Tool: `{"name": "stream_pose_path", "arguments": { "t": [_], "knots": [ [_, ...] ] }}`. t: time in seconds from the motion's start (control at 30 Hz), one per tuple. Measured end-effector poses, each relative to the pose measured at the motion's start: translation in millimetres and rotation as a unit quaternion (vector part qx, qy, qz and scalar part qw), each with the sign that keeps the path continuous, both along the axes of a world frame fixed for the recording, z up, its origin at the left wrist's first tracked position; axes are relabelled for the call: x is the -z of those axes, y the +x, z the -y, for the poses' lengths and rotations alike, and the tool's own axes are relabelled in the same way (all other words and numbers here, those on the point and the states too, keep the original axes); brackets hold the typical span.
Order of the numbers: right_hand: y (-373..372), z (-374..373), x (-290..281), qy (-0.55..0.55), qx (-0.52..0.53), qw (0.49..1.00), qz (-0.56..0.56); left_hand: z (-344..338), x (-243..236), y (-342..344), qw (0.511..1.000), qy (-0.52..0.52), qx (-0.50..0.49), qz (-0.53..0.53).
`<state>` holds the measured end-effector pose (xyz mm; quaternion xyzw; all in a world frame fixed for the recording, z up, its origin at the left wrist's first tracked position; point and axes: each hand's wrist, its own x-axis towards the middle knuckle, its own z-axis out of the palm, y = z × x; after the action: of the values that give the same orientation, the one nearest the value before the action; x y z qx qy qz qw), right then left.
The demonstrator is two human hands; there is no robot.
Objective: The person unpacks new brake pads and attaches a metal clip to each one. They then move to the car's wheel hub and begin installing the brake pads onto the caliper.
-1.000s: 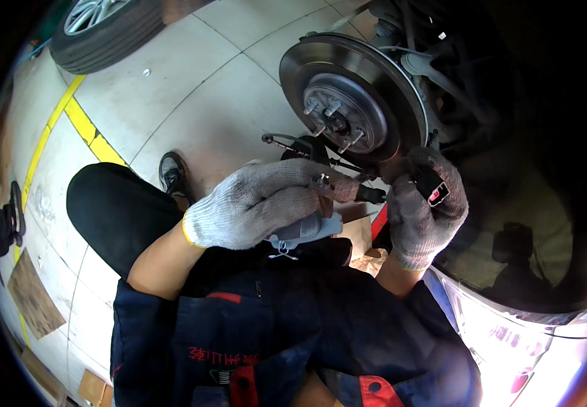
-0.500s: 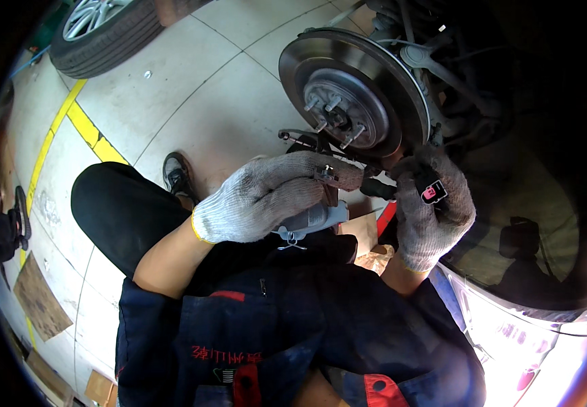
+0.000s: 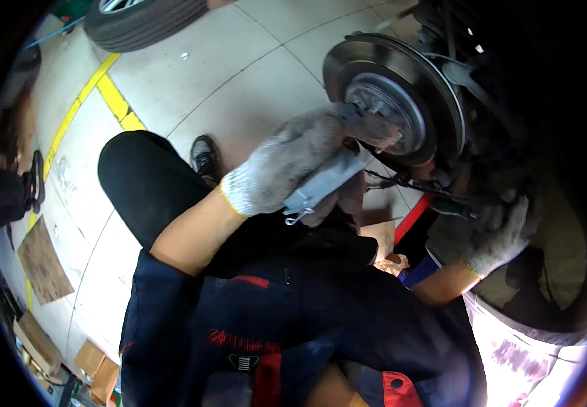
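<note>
My left hand (image 3: 293, 159), in a grey-and-white knit glove, is closed on a worn brown brake pad (image 3: 375, 130), raised in front of the hub of a brake disc (image 3: 446, 102). Just under its fingers is a grey oblong piece (image 3: 327, 182) with a small wire clip; whether the hand grips it too is hidden. My right hand (image 3: 504, 227), gloved alike, is lower right beneath the disc and smeared by motion. Beside its fingers shows a dark green handle-like piece (image 3: 453, 207) with a metal end. What the right fingers hold cannot be made out.
Suspension parts (image 3: 473, 78) fill the dark wheel well behind the disc. A removed wheel (image 3: 144, 27) lies at the far left, near yellow floor lines (image 3: 80, 102). Cardboard (image 3: 46, 261) lies on the tiles at left. A red strip (image 3: 412, 218) runs below the disc.
My right hand has moved right and down, away from my left; the pink-labelled piece at its fingers no longer shows. My left hand has lifted the brake pad toward the hub. The view has shifted.
</note>
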<state>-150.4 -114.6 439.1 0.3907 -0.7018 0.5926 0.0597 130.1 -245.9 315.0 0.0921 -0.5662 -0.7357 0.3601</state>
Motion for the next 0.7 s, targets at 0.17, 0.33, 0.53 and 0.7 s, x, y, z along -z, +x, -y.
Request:
{"name": "stream_pose_path", "arguments": {
  "t": [0.17,0.33,0.53,0.7],
  "knots": [
    [-59,-43,11,0.113,0.093,0.902,-0.406,3,-30,5,0.966,0.195,0.163,-0.047],
    [-59,-30,1,0.099,-0.016,0.868,-0.486,-11,-35,-9,0.988,0.138,0.057,0.026],
    [10,-3,4,0.181,-0.139,0.973,-0.013,-10,-28,-14,0.992,0.105,0.054,0.045],
    [31,2,5,0.456,-0.223,0.858,0.074,-10,-20,-15,0.997,0.034,0.017,0.067]
  ]
}}
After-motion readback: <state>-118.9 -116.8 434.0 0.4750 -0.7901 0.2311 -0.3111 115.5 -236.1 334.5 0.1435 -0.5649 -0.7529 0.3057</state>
